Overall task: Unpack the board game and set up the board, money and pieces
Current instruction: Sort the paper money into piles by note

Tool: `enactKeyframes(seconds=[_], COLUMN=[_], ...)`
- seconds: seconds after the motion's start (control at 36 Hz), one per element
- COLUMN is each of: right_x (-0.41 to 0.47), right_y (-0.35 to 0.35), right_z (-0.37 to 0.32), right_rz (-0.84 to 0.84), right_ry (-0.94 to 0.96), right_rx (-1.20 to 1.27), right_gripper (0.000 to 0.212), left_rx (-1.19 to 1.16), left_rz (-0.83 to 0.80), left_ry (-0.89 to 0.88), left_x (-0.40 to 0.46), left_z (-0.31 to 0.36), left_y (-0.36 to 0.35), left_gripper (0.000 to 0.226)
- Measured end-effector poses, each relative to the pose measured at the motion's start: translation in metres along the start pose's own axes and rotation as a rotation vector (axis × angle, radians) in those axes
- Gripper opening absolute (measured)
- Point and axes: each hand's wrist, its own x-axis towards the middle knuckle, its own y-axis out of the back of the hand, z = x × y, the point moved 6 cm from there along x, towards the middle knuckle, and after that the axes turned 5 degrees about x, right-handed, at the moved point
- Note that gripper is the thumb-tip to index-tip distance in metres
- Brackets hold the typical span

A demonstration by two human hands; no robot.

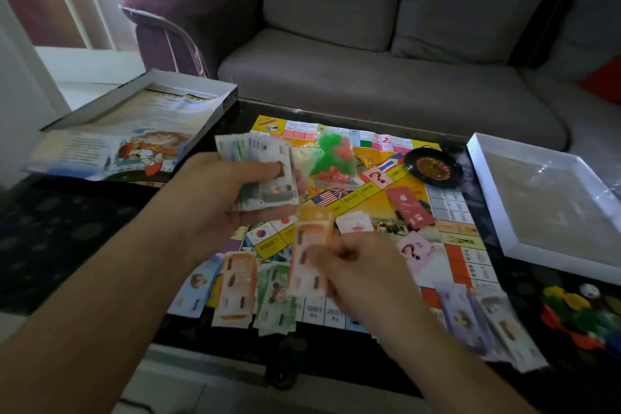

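Head view looks down on a dark table (84, 232) with the game board (386, 208) unfolded flat across its middle. The left hand (235, 198) grips a fanned stack of play money (268, 175) above the board's left part, thumb curled over the top note. The right hand (363, 265), blurred, pinches an orange note (311, 245) held upright just right of the orange pile (235, 289) lying at the near edge — a green pile (277, 299) lies beside that, a pale blue pile (195, 286) further left, and purple notes (470, 319) at the near right corner. A clear bag of green and red pieces (331, 158) rests on the far part of the board, a small black roulette wheel (432, 166) to its right. Red cards (410, 207) and pink cards (416, 250) lie on the board's right half. At far left sits the box lid (134, 131), at right the white box tray (544, 205), with loose coloured pieces (578, 316) near it.
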Motion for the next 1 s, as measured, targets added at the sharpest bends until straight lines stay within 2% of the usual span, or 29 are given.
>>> enactKeyframes(seconds=[0.06,0.14,0.22,0.28,0.42,0.5,0.58,0.64,0.67,0.72,0.81,0.92,1.0], right_x=[0.003,0.013,0.023,0.025,0.014,0.011,0.012,0.006,0.002,-0.004,-0.001,-0.003,-0.005], right_y=[-0.034,-0.077,-0.102,-0.109,-0.079,-0.039,-0.003,0.011,0.017,0.028,0.038,0.053,0.065], right_z=[-0.002,-0.001,0.000,0.001,-0.006,-0.015,-0.019,-0.034,-0.039,-0.042,-0.038,-0.029,-0.026], right_rz=[-0.083,-0.131,-0.103,-0.092,-0.042,-0.036,-0.055,-0.119,-0.144,-0.115,0.005,0.113,0.147], right_ry=[0.022,0.003,-0.046,-0.061,0.043,0.062,-0.071,-0.003,0.052,0.112,0.161,0.167,0.182], right_rx=[-0.120,-0.169,-0.198,-0.237,-0.395,-0.191,0.302,0.522,0.561,0.513,0.364,0.313,0.266], right_gripper=[0.041,0.050,0.044,0.040,0.053,0.047,0.045,0.040,0.046,0.049,0.023,0.025,0.026], left_rx=[-0.016,-0.042,-0.055,-0.057,-0.055,-0.019,0.044,0.084,0.103,0.131,0.152,0.053,0.063], left_rz=[0.004,-0.005,-0.016,-0.022,-0.069,-0.121,-0.176,-0.210,-0.232,-0.292,-0.368,-0.369,-0.344], left_ry=[-0.040,-0.065,-0.062,-0.058,-0.061,-0.076,-0.073,-0.069,-0.065,-0.049,-0.031,0.030,-0.004], left_x=[-0.002,-0.002,-0.001,-0.001,-0.004,-0.005,-0.006,-0.008,-0.009,-0.012,-0.017,-0.019,-0.019], left_z=[0.005,0.009,0.008,0.008,0.009,0.008,0.004,0.000,-0.003,-0.009,-0.016,-0.021,-0.022], left_y=[0.003,0.008,0.011,0.013,0.012,0.008,-0.002,-0.011,-0.017,-0.028,-0.043,-0.052,-0.055], left_gripper=[0.016,0.022,0.026,0.024,0.021,0.025,0.026,0.026,0.024,0.023,0.024,0.024,0.023])
